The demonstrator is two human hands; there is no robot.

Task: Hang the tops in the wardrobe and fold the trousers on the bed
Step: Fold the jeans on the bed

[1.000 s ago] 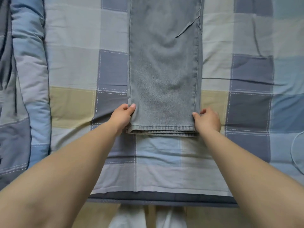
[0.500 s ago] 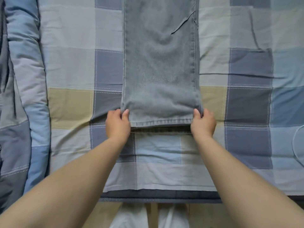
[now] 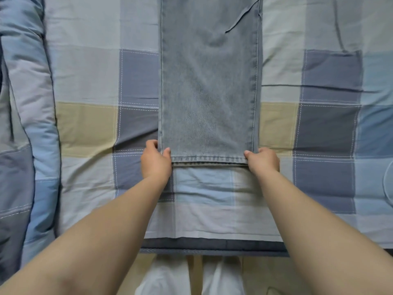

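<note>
**Both hands gripping the hem end of the jeans on the bed**

Bed: fills most of the head view, covered by a checked sheet in pale blue, grey-blue, navy and yellow blocks with white stitch lines. Some creases, mostly right of centre. Near edge of the bed runs across the lower part of the view.

Quilt: bunched along the left side of the bed, same blue and grey checks, padded.

Jeans: light grey-blue denim, lying flat on the sheet at centre, legs stacked one on the other and running straight away from the person. Upper end runs out of view at the top. Hem end nearest the person; lower layer's hem shows just past the upper one. One diagonal crease near the top right.

Left hand: at the left corner of the hem, thumb on top of the denim, fingers curled at the side edge. Pinching the cloth.

Right hand: at the right corner of the hem, thumb on top, fingers curled under. Pinching the cloth.

Cord: thin white loop on the sheet at the far right edge, well apart from the jeans.
</note>
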